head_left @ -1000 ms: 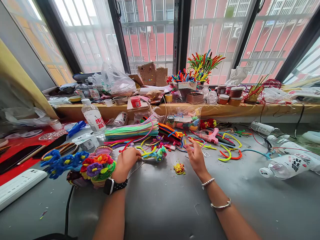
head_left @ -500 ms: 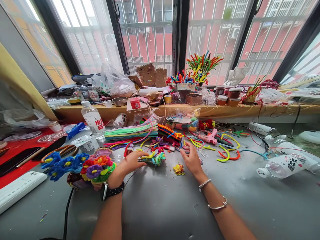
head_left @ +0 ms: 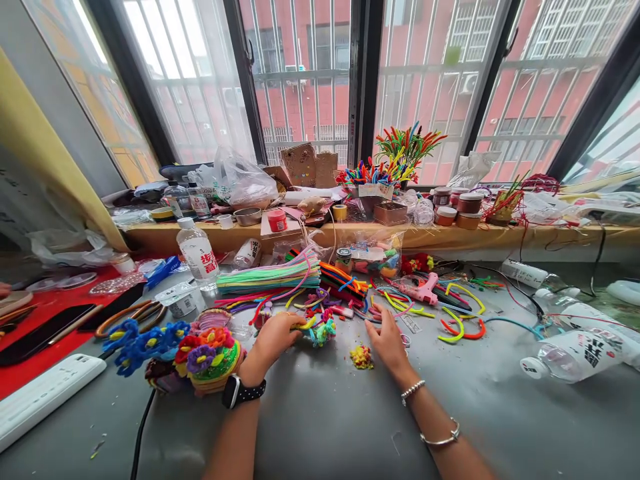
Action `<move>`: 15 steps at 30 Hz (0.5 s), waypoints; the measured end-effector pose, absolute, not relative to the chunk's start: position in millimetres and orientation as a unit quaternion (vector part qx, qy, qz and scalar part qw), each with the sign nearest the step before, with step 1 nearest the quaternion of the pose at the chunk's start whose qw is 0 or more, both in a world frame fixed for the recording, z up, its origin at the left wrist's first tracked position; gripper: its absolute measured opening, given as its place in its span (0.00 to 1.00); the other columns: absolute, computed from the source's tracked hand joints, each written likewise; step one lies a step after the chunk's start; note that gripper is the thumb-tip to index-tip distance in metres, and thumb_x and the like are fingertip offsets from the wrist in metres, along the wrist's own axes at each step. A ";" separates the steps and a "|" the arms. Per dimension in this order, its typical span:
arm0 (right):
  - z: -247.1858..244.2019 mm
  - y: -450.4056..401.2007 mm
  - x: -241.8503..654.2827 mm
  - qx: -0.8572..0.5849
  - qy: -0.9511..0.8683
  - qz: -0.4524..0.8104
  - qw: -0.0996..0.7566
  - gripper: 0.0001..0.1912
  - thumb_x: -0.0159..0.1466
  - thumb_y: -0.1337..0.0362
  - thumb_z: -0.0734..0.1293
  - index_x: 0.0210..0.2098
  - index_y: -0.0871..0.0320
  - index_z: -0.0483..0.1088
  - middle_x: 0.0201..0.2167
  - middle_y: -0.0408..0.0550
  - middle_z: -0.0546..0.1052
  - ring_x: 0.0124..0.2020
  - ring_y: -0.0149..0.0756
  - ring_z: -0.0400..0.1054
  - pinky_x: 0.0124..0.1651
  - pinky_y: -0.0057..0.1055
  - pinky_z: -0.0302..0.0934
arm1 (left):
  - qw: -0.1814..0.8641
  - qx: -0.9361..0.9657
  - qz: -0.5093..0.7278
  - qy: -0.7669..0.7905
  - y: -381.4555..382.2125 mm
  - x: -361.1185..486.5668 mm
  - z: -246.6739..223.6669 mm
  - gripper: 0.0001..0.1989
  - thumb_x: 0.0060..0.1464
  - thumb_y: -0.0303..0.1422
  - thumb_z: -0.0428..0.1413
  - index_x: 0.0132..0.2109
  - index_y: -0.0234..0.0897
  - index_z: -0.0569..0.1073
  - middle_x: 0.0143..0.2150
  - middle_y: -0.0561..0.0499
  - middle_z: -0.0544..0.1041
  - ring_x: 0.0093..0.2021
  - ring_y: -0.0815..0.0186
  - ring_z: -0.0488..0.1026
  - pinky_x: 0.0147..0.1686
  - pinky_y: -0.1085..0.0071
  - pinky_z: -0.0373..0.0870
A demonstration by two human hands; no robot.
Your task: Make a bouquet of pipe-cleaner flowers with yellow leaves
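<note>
My left hand [head_left: 276, 341], wearing a dark watch, curls its fingers and thumb round the near end of a small bunch of pipe-cleaner flowers [head_left: 324, 331]. Yellow and turquoise parts of the bunch stick out past the fingertips. My right hand [head_left: 389, 341] rests on the grey table with fingers apart and nothing in them. Just left of it lies a small heap of yellow and red fuzzy scraps [head_left: 361, 357]. Beside my left wrist stands a pot of bright fuzzy flowers [head_left: 210, 360], with blue fuzzy flowers [head_left: 145, 341] further left.
Behind my hands lies a bundle of pastel pipe cleaners [head_left: 270, 277]. A pink glue gun [head_left: 424, 289] and loose pipe cleaners [head_left: 463, 328] are to the right. Plastic bottles [head_left: 575, 355] lie at far right; one bottle [head_left: 197, 253] stands at left. A power strip [head_left: 50, 397] occupies the left edge.
The camera view has tilted up slightly, so the table sits lower in the picture. Both hands keep nearly the same places beside the flowers and scraps.
</note>
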State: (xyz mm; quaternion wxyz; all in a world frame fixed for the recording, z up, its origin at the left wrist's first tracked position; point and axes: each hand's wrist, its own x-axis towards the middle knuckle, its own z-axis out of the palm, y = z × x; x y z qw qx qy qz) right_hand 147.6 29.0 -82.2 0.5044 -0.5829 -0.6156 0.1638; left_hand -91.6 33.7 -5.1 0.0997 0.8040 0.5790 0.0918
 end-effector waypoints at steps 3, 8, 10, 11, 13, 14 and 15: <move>-85.1 29.2 146.0 -0.570 -0.623 0.146 0.516 0.18 0.56 0.64 0.59 0.46 0.60 0.61 0.43 0.55 0.68 0.42 0.43 0.65 0.39 0.43 0.64 | 0.106 0.802 0.108 0.578 34.8 -96.2 -4.1 0.14 0.45 0.26 0.51 0.41 0.37 0.73 0.42 0.47 0.75 0.44 0.62 0.69 0.46 0.68 0.62; -84.5 27.3 143.1 -0.563 -0.630 0.133 0.518 0.13 0.55 0.66 0.59 0.41 0.58 0.64 0.39 0.53 0.69 0.40 0.41 0.67 0.38 0.41 0.66 | 0.132 0.785 0.163 0.583 37.1 -103.1 -5.0 0.12 0.44 0.26 0.52 0.38 0.38 0.74 0.40 0.48 0.76 0.42 0.63 0.71 0.44 0.69 0.64; -82.4 25.9 142.0 -0.561 -0.635 0.123 0.516 0.13 0.55 0.66 0.59 0.41 0.58 0.64 0.39 0.52 0.70 0.39 0.40 0.67 0.38 0.40 0.66 | 0.132 0.783 0.183 0.580 38.6 -106.3 -6.7 0.12 0.44 0.27 0.52 0.38 0.39 0.74 0.40 0.49 0.76 0.42 0.64 0.71 0.44 0.70 0.65; -80.9 25.4 141.3 -0.560 -0.638 0.116 0.515 0.13 0.55 0.66 0.58 0.41 0.58 0.64 0.39 0.52 0.70 0.38 0.40 0.67 0.38 0.40 0.66 | 0.126 0.781 0.184 0.583 39.4 -108.0 -7.7 0.12 0.44 0.27 0.52 0.37 0.39 0.74 0.39 0.49 0.76 0.42 0.64 0.71 0.44 0.70 0.65; -76.3 25.3 140.8 -0.557 -0.647 0.103 0.510 0.15 0.56 0.67 0.58 0.43 0.58 0.63 0.39 0.53 0.70 0.39 0.40 0.68 0.39 0.41 0.66 | 0.103 0.776 0.165 0.600 40.8 -111.2 -9.6 0.11 0.44 0.26 0.51 0.36 0.38 0.74 0.39 0.48 0.76 0.42 0.63 0.71 0.44 0.68 0.65; -72.9 25.9 141.6 -0.554 -0.651 0.097 0.509 0.15 0.55 0.67 0.58 0.43 0.58 0.63 0.40 0.53 0.71 0.40 0.41 0.67 0.40 0.41 0.65 | 0.090 0.770 0.152 0.613 41.2 -112.5 -10.3 0.11 0.43 0.26 0.52 0.36 0.38 0.74 0.39 0.47 0.76 0.42 0.62 0.71 0.44 0.67 0.65; -68.3 26.8 144.0 -0.552 -0.659 0.087 0.504 0.16 0.55 0.67 0.58 0.43 0.59 0.64 0.41 0.53 0.71 0.42 0.41 0.67 0.42 0.41 0.64 | 0.082 0.768 0.147 0.618 41.3 -113.6 -10.7 0.11 0.43 0.26 0.52 0.36 0.38 0.74 0.39 0.48 0.76 0.43 0.62 0.70 0.45 0.67 0.64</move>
